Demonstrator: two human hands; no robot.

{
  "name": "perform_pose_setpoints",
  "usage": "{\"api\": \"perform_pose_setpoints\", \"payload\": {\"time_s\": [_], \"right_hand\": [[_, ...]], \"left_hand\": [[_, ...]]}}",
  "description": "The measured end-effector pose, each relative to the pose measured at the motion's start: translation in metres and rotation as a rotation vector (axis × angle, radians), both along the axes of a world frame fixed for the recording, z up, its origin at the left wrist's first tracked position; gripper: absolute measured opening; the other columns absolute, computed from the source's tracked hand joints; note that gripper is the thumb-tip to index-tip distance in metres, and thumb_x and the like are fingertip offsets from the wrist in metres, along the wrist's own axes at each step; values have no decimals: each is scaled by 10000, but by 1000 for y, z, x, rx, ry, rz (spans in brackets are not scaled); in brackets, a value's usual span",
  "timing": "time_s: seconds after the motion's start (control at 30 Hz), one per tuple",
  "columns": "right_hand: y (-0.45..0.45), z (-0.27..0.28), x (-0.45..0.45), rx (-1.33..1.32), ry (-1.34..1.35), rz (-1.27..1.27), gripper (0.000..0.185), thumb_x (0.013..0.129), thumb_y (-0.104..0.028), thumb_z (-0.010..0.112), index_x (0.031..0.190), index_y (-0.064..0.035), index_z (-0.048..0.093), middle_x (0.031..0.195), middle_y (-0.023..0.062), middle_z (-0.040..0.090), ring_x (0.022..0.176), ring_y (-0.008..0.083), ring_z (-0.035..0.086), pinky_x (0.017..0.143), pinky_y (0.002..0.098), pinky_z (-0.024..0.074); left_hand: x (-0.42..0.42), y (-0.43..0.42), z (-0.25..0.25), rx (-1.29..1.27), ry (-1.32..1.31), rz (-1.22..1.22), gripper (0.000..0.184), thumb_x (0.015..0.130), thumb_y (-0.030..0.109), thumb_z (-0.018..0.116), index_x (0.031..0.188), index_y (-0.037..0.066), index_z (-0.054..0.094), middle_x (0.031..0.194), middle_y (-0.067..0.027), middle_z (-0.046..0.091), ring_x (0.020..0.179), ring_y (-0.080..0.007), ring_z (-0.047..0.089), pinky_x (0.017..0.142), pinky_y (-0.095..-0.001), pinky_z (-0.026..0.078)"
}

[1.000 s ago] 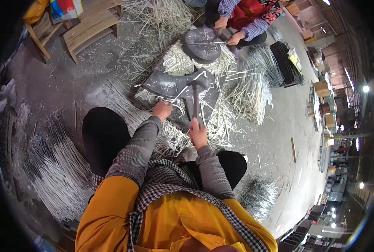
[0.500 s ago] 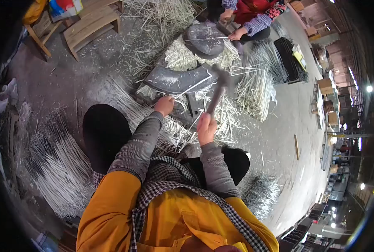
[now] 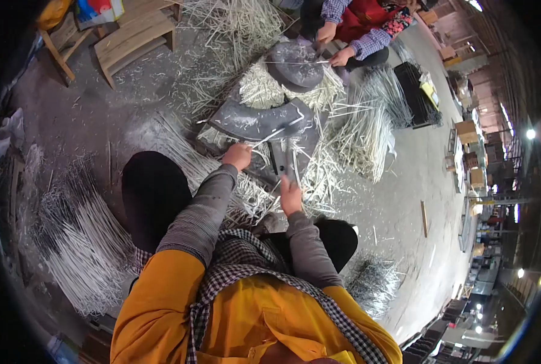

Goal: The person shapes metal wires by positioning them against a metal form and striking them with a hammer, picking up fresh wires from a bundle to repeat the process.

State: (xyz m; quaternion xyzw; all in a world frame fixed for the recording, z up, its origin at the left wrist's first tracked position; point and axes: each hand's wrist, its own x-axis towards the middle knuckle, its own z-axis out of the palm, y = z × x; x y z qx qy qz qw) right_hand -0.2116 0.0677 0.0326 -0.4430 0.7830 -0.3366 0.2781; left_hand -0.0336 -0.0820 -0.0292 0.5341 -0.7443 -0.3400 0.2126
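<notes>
My left hand is closed on one end of a thin whitish rod. The rod's far end lies across a dark, curved metal block and looks bent there. Wrapped around the handle of a hammer, my right hand is just below and to the right of the block. The hammer is smeared by motion, and its head is hard to make out near the block's right end. Pale rod scraps lie around the block.
Across from me, a person's hands work a thin rod over a round dark block. Bundles of rods lie at left, right and lower right. A wooden bench stands at upper left.
My right hand has swung the hammer down from its raised position toward the curved block. My left hand stays almost in place with the rod. The other person's hands have shifted slightly.
</notes>
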Motion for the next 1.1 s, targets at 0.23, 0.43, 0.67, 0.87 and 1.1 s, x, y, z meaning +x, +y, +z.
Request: {"api": "perform_pose_setpoints", "payload": {"time_s": [0.23, 0.43, 0.67, 0.87, 1.1], "right_hand": [[-4, 70, 23, -54, -364, -98, 466, 895, -424, 548, 820, 33, 595, 676, 85, 586, 576, 121, 511, 515, 304, 408], [5, -39, -20, -40, 559, 147, 481, 910, -459, 488, 765, -4, 545, 581, 45, 533, 463, 114, 490, 414, 275, 358], [-15, 81, 31, -190, -310, -79, 498, 908, -449, 494, 744, 15, 572, 593, 80, 548, 488, 160, 506, 458, 320, 391], [-4, -16, -12, -15, 364, 90, 509, 899, -415, 519, 774, 69, 613, 652, 188, 589, 572, 265, 567, 536, 396, 422], [-18, 78, 22, -309, -411, -169, 544, 912, -500, 450, 688, -17, 560, 571, 60, 536, 452, 146, 506, 417, 298, 388]], "left_hand": [[-7, 11, -27, -1, -41, 34, 316, 883, 280, 438, 854, 41, 643, 890, -177, 623, 873, -366, 581, 773, -467, 456], [2, 14, -1, -37, 48, -13, 378, 889, 320, 483, 939, -22, 635, 980, -226, 613, 938, -413, 554, 808, -453, 451], [6, 21, 20, 143, 36, -27, 336, 876, 303, 512, 937, -2, 639, 969, -235, 609, 939, -417, 554, 790, -458, 455], [8, 12, 5, -48, 110, -22, 310, 870, 301, 525, 905, 13, 637, 913, -239, 609, 894, -426, 556, 749, -476, 452], [0, 17, 4, 175, 49, 98, 302, 861, 291, 530, 848, 9, 638, 857, -233, 610, 841, -431, 562, 718, -490, 446]]}}
